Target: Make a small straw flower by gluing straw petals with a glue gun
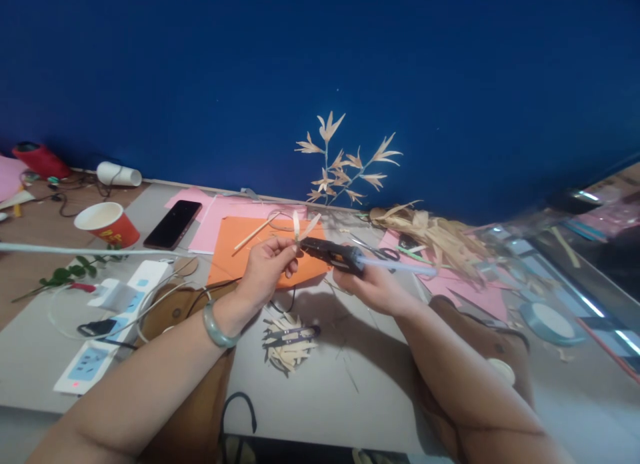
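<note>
Pale petals (297, 225): I see two slim ones standing in a V, tips up, over the far part of the orange sheet (225, 251) in my view.
Left grip (270, 264): I have thumb and fingertips pinched together on the base of the petals, over the orange sheet.
Glue gun (336, 254): black, nose pointing left at the foot of the petals; I cannot tell whether it touches them. A translucent glue stick (397, 265) juts from its back, right of the orange sheet.
Right grip (377, 289): I have it wrapped around the gun, just right of the orange sheet; most of the fingers are hidden from me.
Thin stick (255, 234): slanting across the orange sheet's far left part.
Strip bundle (287, 363): pale pieces with a dark clasp across them, on the worktop (310, 414), nearer me than the orange sheet.
Flower branch (345, 177): beyond the orange sheet, its pale pointed blooms seen against a blue wall (200, 84).
Scissors (384, 251): right of the orange sheet, partly behind the gun.
Husk pile (435, 234): farther right of the orange sheet.
Phone (173, 225): left of the orange sheet.
Paper cup (107, 225): red and white, farther left of the orange sheet.
Power strip (145, 284): left of the orange sheet, plugs and cables on it.
</note>
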`<control>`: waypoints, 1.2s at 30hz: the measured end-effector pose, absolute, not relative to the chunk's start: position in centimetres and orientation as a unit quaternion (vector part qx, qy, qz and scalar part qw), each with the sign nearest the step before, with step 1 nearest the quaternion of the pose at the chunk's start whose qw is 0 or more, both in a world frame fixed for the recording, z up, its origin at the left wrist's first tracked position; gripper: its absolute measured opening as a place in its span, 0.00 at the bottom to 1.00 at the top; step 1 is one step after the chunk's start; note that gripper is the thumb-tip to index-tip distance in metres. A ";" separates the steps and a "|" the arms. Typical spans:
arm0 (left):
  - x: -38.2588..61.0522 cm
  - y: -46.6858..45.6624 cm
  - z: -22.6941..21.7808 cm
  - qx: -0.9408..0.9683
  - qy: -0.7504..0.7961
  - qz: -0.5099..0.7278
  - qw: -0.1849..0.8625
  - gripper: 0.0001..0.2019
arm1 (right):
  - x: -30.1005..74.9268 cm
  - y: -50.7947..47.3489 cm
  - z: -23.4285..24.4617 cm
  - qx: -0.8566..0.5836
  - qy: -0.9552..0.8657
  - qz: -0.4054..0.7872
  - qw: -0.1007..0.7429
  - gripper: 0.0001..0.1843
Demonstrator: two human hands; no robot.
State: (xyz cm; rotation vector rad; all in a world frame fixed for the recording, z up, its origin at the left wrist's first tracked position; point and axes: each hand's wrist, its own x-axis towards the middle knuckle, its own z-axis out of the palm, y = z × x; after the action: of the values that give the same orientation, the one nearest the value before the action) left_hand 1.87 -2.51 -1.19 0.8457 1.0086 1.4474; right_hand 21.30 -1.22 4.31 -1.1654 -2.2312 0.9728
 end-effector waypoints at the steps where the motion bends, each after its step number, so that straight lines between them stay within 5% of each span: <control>1: 1.9 -2.5 -1.2 0.359 0.427 0.615 0.558 0.10 | 21.3 -1.2 4.3 -0.421 -0.806 0.353 0.220 0.08; 36: 1.8 -2.6 -1.0 0.382 0.440 0.612 0.534 0.09 | 21.6 -1.2 4.0 -0.413 -0.826 0.317 0.217 0.07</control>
State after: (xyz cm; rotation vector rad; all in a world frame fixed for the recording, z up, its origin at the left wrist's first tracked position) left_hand 1.81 -2.62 -0.97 0.9103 1.0482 1.4590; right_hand 21.59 -1.16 3.98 -1.1451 -2.2869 0.8775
